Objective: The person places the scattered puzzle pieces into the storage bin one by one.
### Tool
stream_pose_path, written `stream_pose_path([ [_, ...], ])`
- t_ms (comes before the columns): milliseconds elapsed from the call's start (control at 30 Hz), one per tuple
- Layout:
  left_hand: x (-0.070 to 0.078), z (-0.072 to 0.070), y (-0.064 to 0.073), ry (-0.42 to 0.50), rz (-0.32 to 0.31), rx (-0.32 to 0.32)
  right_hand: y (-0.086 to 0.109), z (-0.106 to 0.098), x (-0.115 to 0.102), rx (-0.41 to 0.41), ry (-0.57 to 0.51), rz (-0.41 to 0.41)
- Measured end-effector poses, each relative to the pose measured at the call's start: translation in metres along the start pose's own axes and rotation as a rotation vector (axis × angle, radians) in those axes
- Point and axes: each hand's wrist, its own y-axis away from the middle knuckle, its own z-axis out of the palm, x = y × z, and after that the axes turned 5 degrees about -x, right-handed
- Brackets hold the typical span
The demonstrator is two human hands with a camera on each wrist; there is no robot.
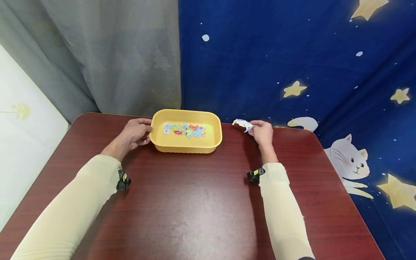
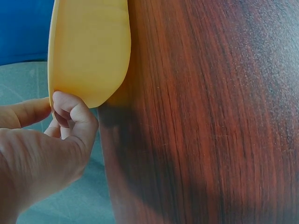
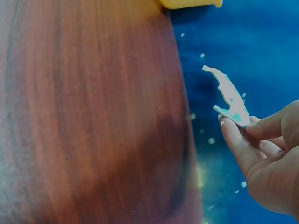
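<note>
A shallow yellow plastic basin (image 1: 186, 147) stands at the back edge of the table. My left hand (image 1: 135, 133) grips its left end, and in the left wrist view the thumb and fingers of the left hand (image 2: 60, 135) pinch its wall. Inside the basin lie several thin, flat printed pieces (image 1: 188, 130) in blue, red, yellow and green, with irregular outlines. To the right of the basin, my right hand (image 1: 262, 133) pinches another flat irregular piece (image 1: 243, 124), white and blue, by one end. In the right wrist view this piece (image 3: 229, 93) sticks out from the fingertips.
The dark red wooden table (image 1: 201, 202) ends just behind the basin. Past that edge hang a grey curtain (image 1: 130, 65) and a blue curtain (image 1: 253, 65) with stars and a cat. A white wall (image 1: 26, 119) stands at the left.
</note>
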Motion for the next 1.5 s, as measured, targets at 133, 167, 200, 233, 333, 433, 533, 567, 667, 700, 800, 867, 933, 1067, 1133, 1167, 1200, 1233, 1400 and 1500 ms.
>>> stream_pose_path([
  [133,0.000,0.000,0.000,0.006,-0.002,0.002,0.006,-0.001,-0.012,-0.008,-0.029,-0.058],
  [167,0.000,0.000,0.000,0.007,-0.001,0.003,0.007,0.000,-0.015,-0.005,-0.034,-0.073],
  [200,0.000,0.000,0.000,0.008,-0.002,0.003,0.009,0.000,-0.019,-0.006,-0.032,-0.089],
  [233,0.000,0.000,0.000,0.008,-0.001,0.003,0.011,0.001,-0.022,-0.008,-0.030,-0.103],
  [333,0.000,0.000,0.001,0.006,0.003,0.001,0.017,0.005,-0.030,-0.026,-0.039,-0.139],
  [433,-0.001,0.000,0.000,0.010,0.011,-0.005,0.024,0.011,-0.036,-0.053,-0.052,-0.161],
  [533,-0.001,0.000,0.000,0.016,0.019,-0.014,0.030,0.019,-0.041,-0.073,-0.060,-0.181],
  [567,-0.001,0.000,0.000,0.018,0.018,-0.014,0.031,0.021,-0.043,-0.080,-0.058,-0.188],
  [667,-0.001,0.000,0.000,0.023,0.014,-0.011,0.035,0.029,-0.046,-0.103,-0.056,-0.211],
  [700,0.000,0.000,0.000,0.030,0.009,-0.005,0.035,0.032,-0.047,-0.110,-0.060,-0.217],
  [800,0.000,0.000,-0.001,0.033,0.005,-0.003,0.037,0.040,-0.048,-0.126,-0.057,-0.222],
  [867,0.000,0.000,-0.001,0.032,0.007,-0.006,0.038,0.045,-0.048,-0.143,-0.060,-0.217],
  [933,-0.001,0.000,-0.001,0.027,0.013,-0.013,0.039,0.050,-0.049,-0.164,-0.062,-0.206],
  [1067,-0.001,0.000,0.000,0.029,0.016,-0.022,0.040,0.060,-0.049,-0.213,-0.043,-0.188],
  [1133,0.000,0.000,0.001,0.031,0.014,-0.023,0.041,0.064,-0.050,-0.228,-0.022,-0.184],
  [1167,0.000,0.000,0.001,0.032,0.012,-0.023,0.041,0.066,-0.050,-0.233,-0.014,-0.184],
  [1200,0.000,0.000,0.000,0.034,0.010,-0.022,0.042,0.068,-0.051,-0.237,-0.007,-0.185],
  [1233,0.000,0.000,0.000,0.036,0.008,-0.019,0.042,0.069,-0.053,-0.238,0.000,-0.185],
  [1400,0.000,-0.001,-0.002,0.043,0.009,-0.014,0.044,0.077,-0.059,-0.248,0.048,-0.190],
  [1500,0.000,-0.001,-0.002,0.039,0.011,-0.008,0.046,0.082,-0.063,-0.263,0.077,-0.178],
])
